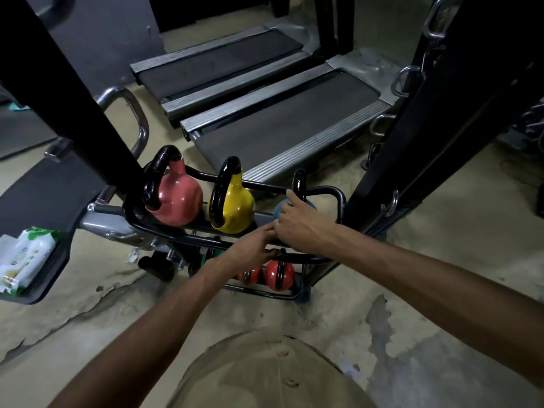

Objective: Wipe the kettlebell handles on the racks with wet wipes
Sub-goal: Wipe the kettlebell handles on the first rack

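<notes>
A black two-tier rack [339,198] holds a pink kettlebell [176,198], a yellow kettlebell [235,209] and a blue kettlebell [278,210] on its top tier, all with black handles. My right hand [303,225] covers the blue one, fingers curled round the foot of its handle [299,184]. My left hand [253,245] reaches in just below, its straight fingers touching the edge of my right hand above the front rail. No wipe shows in either hand. Red kettlebells [279,275] sit on the lower tier.
A pack of wet wipes [23,257] lies on a dark bench pad [38,198] at the left. Two treadmills [279,128] stand behind the rack. A black slanted beam [73,98] and a black upright frame [426,113] flank it. The floor is worn and patchy.
</notes>
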`<state>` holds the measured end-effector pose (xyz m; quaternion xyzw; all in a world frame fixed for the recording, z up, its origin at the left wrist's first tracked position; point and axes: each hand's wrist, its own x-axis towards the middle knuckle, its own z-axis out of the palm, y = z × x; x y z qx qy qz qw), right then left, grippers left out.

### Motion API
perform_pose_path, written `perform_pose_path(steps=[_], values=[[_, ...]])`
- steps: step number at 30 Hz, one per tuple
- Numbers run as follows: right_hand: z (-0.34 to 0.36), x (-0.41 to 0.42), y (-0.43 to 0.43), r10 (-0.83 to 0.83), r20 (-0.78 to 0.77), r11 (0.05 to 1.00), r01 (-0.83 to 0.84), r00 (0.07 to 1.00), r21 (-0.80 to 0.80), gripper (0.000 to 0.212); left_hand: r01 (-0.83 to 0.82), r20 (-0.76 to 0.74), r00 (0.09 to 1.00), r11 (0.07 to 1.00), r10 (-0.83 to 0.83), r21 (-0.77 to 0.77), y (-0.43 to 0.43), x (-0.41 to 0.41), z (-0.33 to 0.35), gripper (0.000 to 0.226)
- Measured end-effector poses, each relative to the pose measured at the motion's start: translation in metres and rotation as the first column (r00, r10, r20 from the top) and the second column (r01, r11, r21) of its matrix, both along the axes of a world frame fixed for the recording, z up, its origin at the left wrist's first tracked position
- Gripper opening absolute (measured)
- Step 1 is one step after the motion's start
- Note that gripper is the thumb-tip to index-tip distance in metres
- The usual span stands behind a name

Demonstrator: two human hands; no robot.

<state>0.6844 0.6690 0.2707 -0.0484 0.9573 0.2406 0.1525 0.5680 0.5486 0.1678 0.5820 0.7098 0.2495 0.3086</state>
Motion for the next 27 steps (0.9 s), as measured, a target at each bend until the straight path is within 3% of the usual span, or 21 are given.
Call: perform_pose_path(steps=[2,4,8,11,14,17,20,22,25,27], values=[[-0.005,0.012,0.004,0.086,-0.065,0.994,-0.09,0.994,-0.068,0.019,-0.012,0.009,1.0,1.0,0.012,0.001,-0.001,0.0,0.0,0.042],[-0.013,0.026,0.01,0.185,-0.147,0.981,-0.192,0.972,-0.036,0.022,-0.007,0.043,0.999,1.0,0.007,0.005,-0.002,-0.001,-0.001,0.05],[-0.042,0.054,0.012,0.193,-0.388,0.977,-0.215,0.901,-0.012,0.02,0.014,0.04,0.999,1.0,-0.013,-0.028,-0.001,-0.002,0.001,0.066],[-0.059,0.069,0.005,0.067,-0.618,0.979,-0.17,0.783,-0.11,0.014,0.044,0.033,0.999,0.999,-0.043,-0.032,0.0,-0.002,0.004,0.072],[-0.075,0.074,-0.007,-0.239,-0.714,0.913,-0.099,0.658,-0.396,0.008,0.065,0.007,0.998,0.998,-0.065,-0.021,0.0,-0.005,0.004,0.074],[-0.085,0.07,-0.027,-0.631,-0.614,0.692,-0.015,0.474,-0.722,0.01,0.077,-0.016,0.997,0.997,-0.077,-0.005,0.0,-0.005,0.006,0.075],[-0.079,0.062,-0.04,-0.907,-0.346,0.346,-0.044,0.239,-0.937,0.017,0.095,-0.019,0.995,0.995,-0.095,-0.007,-0.001,-0.006,0.007,0.076],[-0.07,0.057,-0.036,-0.984,-0.121,0.107,-0.104,0.134,-0.989,0.023,0.097,-0.036,0.995,0.995,-0.097,-0.016,0.0,-0.006,0.006,0.075],[-0.06,0.043,-0.021,-0.971,0.204,-0.227,-0.209,0.125,-0.951,0.026,0.093,-0.061,0.994,0.995,-0.095,-0.038,0.002,-0.008,0.002,0.074],[-0.055,0.031,-0.011,-0.921,0.354,-0.385,-0.25,0.161,-0.888,0.031,0.088,-0.067,0.994,0.995,-0.091,-0.053,0.001,-0.009,0.0,0.072]])
